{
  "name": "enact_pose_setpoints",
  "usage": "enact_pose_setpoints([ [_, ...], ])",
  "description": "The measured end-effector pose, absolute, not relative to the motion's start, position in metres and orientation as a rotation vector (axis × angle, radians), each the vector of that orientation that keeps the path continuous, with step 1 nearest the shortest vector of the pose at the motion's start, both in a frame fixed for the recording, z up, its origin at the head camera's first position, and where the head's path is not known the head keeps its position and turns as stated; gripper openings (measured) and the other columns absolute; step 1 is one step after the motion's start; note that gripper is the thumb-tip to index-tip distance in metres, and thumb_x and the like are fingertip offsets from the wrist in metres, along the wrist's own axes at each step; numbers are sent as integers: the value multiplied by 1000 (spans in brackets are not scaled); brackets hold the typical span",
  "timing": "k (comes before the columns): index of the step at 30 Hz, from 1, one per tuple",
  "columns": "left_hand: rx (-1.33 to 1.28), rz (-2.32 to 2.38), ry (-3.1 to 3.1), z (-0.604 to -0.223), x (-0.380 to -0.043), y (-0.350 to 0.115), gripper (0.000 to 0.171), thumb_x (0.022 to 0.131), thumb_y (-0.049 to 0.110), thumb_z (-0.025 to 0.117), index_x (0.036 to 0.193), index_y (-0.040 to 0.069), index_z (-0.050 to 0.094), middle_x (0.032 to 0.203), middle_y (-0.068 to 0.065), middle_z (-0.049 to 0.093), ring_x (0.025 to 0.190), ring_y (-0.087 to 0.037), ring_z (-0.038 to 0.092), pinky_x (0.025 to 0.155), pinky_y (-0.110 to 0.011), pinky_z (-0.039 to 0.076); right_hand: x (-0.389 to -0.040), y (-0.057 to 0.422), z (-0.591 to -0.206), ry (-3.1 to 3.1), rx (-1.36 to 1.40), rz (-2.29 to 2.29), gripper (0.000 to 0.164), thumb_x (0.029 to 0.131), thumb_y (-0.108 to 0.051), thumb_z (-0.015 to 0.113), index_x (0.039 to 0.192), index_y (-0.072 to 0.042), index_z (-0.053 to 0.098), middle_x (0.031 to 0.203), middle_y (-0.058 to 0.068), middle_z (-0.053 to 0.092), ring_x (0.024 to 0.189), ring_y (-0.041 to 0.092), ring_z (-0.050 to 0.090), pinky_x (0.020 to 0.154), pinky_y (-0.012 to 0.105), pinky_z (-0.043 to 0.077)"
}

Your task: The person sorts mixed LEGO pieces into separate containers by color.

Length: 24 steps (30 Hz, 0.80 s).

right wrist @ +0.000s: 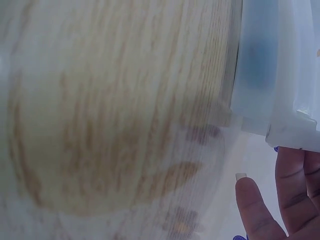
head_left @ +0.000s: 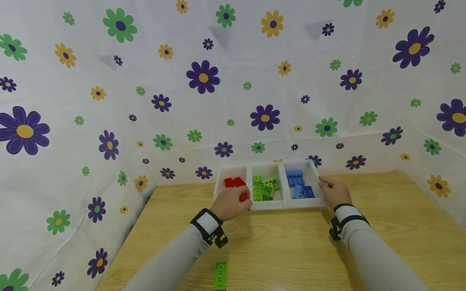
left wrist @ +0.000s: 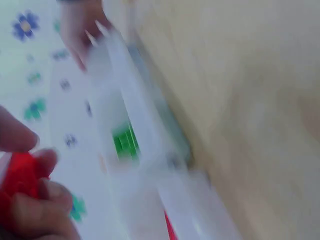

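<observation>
My left hand (head_left: 229, 203) pinches a red brick (left wrist: 22, 177) between thumb and fingers, over the front of the left white bin (head_left: 222, 174). More red bricks (head_left: 234, 182) lie in that bin behind the hand. My right hand (head_left: 335, 192) is at the outer right side of the right-hand white bin (head_left: 316, 182), its fingertips at the wall. In the right wrist view the thumb stands apart from the other fingers (right wrist: 290, 185), which reach to the bin's corner. Several blue bricks (head_left: 295, 178) sit in this bin.
Between those two, the middle white bin (head_left: 269, 204) holds several light green bricks (head_left: 265, 188). A long green brick (head_left: 220, 275) lies alone on the wooden table (head_left: 280, 250) near the front. Behind the bins hangs a white flower-patterned cloth (head_left: 233, 109).
</observation>
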State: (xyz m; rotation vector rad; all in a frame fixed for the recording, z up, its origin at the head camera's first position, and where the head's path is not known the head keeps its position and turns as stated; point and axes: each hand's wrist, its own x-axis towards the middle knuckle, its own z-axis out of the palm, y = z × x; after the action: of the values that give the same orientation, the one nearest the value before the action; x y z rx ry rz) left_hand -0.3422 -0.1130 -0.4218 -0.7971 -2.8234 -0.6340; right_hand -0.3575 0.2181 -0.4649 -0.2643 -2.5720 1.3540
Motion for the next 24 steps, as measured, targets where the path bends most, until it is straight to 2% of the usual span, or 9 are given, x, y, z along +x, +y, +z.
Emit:
enact_pose_setpoints([
  [2, -665, -475, -2823, -423, -359, -118, 27, 83, 43, 50, 69, 20, 54, 48, 9, 37, 43, -8, 37, 40, -24, 27, -357, 219, -466, -2567, -233, 1362, 40, 91, -34, 46, 122, -10, 53, 121, 19, 50, 106, 35, 48, 78, 47, 43],
  [4, -564, -355, -2823, -425, -375, -122, 35, 84, 47, 49, 67, 17, 54, 49, 6, 40, 43, -10, 40, 40, -25, 30, -358, 220, -466, -2559, -220, 1370, 40, 91, -34, 46, 122, -10, 53, 121, 19, 50, 106, 35, 48, 78, 47, 43],
  [6, -496, -261, -2832, -429, -386, -125, 36, 85, 48, 49, 77, 15, 58, 59, 3, 47, 49, -14, 46, 44, -26, 38, -359, 221, -466, -2554, -212, 1392, 39, 91, -31, 46, 122, -9, 53, 121, 19, 50, 106, 34, 48, 82, 47, 41],
  [8, -471, -215, -2836, -434, -394, -128, 32, 85, 43, 51, 97, 14, 59, 77, -3, 53, 62, -19, 51, 53, -31, 45, -359, 221, -467, -2561, -209, 1407, 38, 92, -29, 46, 123, -9, 52, 122, 19, 50, 106, 35, 47, 85, 48, 39],
  [11, -489, -203, -2835, -443, -397, -133, 46, 83, 36, 56, 124, 18, 48, 103, -8, 52, 83, -25, 51, 71, -39, 47, -359, 220, -468, -2579, -225, 1415, 39, 92, -31, 45, 124, -11, 51, 123, 19, 48, 108, 36, 46, 86, 48, 38],
  [15, -543, -295, -2720, -451, -397, -142, 54, 80, 29, 60, 130, 15, 42, 123, -10, 46, 103, -30, 44, 85, -43, 40, -361, 221, -468, -2602, -239, 1401, 40, 92, -34, 44, 126, -12, 49, 125, 19, 46, 110, 37, 43, 86, 50, 37],
  [20, -319, -415, -2630, -459, -393, -165, 54, 81, 33, 59, 126, 7, 44, 122, -17, 43, 107, -33, 42, 85, -47, 40, -359, 220, -468, -2621, -210, 1326, 42, 93, -36, 40, 126, -12, 49, 125, 20, 46, 111, 38, 42, 86, 51, 37],
  [24, -91, -845, -2766, -467, -392, -186, 47, 86, 33, 52, 123, 4, 48, 106, -14, 52, 90, -27, 52, 76, -40, 46, -357, 218, -469, -2626, -196, 1312, 43, 93, -36, 40, 126, -11, 49, 125, 22, 45, 111, 39, 43, 85, 51, 37],
])
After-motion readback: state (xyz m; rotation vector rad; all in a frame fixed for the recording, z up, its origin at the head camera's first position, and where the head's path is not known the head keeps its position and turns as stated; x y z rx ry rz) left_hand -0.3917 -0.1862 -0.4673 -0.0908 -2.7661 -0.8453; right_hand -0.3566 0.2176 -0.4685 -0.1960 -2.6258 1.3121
